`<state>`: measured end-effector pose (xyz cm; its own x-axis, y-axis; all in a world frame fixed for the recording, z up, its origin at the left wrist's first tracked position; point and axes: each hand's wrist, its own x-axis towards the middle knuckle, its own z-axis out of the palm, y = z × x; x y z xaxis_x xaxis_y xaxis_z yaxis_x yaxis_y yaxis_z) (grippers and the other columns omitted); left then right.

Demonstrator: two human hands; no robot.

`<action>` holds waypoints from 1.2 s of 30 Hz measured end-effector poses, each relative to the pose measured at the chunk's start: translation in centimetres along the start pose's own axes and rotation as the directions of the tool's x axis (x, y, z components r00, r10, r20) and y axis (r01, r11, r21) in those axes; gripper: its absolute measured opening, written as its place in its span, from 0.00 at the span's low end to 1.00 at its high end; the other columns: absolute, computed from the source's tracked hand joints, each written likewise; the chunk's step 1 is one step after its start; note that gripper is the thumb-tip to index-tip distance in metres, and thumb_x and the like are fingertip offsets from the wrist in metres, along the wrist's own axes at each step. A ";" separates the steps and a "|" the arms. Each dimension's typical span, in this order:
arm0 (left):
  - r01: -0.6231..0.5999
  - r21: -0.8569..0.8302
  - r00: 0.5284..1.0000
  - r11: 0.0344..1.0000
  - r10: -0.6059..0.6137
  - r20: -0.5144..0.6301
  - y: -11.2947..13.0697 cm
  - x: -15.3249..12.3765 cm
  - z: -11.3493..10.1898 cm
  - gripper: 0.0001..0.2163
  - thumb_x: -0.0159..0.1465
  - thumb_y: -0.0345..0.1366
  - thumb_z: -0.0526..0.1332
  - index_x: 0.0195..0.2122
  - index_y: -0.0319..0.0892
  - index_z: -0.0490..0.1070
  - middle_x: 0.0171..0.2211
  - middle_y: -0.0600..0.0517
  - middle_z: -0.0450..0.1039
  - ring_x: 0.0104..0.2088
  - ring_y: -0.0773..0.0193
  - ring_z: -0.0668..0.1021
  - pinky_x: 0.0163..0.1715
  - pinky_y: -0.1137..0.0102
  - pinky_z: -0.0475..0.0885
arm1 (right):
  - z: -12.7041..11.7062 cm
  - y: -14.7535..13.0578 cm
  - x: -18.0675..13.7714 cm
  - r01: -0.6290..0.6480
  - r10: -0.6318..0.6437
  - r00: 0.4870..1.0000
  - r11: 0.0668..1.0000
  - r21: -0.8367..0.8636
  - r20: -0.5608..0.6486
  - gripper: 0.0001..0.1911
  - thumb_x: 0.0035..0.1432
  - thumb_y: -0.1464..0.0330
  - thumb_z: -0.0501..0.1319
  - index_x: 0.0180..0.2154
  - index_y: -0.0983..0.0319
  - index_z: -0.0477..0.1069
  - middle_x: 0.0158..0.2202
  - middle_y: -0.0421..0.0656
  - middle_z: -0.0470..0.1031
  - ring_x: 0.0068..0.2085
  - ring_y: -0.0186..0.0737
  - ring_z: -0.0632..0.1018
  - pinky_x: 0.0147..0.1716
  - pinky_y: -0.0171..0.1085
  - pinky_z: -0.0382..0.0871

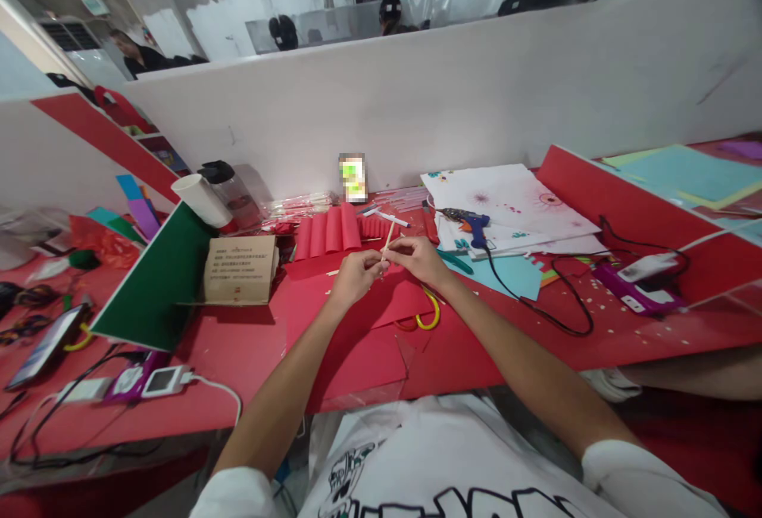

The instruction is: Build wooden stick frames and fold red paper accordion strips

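Stick tilts, pinched by left hand and right hand; bare tabletop borders paper.

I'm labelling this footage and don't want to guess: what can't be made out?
All in the head view:
Thin stick: lower part, partly hidden by the left hand and right hand.
Bright screen: content, blurred into blocks.
Cardboard box: small print, too small to read.
Shirt: lettering, cut off by the bottom edge.
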<state>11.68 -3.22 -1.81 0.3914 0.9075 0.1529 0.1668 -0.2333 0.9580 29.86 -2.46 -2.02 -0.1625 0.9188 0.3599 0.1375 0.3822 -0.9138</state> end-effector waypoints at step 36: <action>0.241 -0.257 0.968 0.936 -0.252 -0.008 -1.9 1.3 -0.7 0.13 0.56 0.40 0.73 0.34 0.37 0.74 0.34 0.46 0.82 0.37 0.60 0.84 0.42 0.65 0.78 | -3.7 -2.9 -2.3 -0.139 0.388 0.921 0.255 -0.957 -0.031 0.42 0.55 0.43 0.65 0.61 0.63 0.63 0.55 0.63 0.70 0.57 0.67 0.71 0.51 0.52 0.66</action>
<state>11.20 -1.39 -3.24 0.3298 0.9396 -0.0914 0.0177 0.0907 0.9957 33.41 -5.31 0.51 -0.0664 0.9976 -0.0174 0.9926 0.0643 -0.1032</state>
